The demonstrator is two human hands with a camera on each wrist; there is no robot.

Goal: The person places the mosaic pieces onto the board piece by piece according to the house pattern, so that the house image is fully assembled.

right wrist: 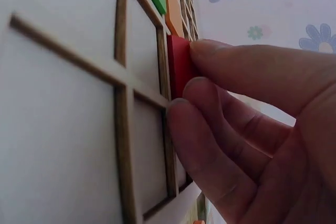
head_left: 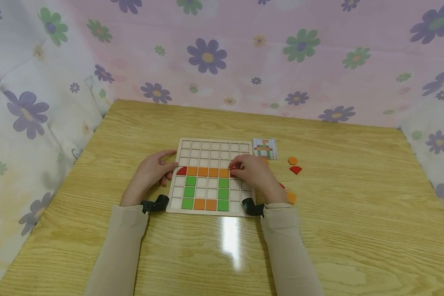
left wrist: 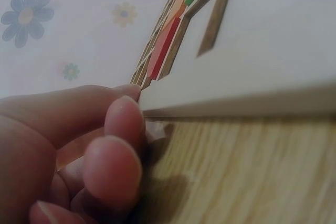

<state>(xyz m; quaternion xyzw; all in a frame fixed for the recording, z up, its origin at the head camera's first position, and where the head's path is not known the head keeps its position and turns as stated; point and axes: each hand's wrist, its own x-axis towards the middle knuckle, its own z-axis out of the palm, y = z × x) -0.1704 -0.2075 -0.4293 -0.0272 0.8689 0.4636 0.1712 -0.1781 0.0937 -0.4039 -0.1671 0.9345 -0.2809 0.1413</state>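
A wooden grid board (head_left: pixel 207 150) lies on the table with coloured tiles in its cells. One row holds a red quarter-circle tile (head_left: pixel 182 171) at its left end, then several orange square tiles (head_left: pixel 202 172). Below stand two columns of green square tiles (head_left: pixel 189 192), with two orange ones between them at the bottom. My right hand (head_left: pixel 257 170) pinches another red tile (right wrist: pixel 179 64) at the right end of that row, beside the last orange one. At the board's left edge, my left hand (head_left: pixel 151 170) rests with loosely bent fingertips (left wrist: pixel 124 121) against the rim.
A small printed pattern card (head_left: pixel 265 149) lies by the board's upper right corner. Right of the board are loose pieces: an orange disc (head_left: pixel 292 160), a red quarter-circle (head_left: pixel 296 169) and an orange square (head_left: pixel 291 197). My right forearm partly covers others. Flowered cloth hangs behind the table.
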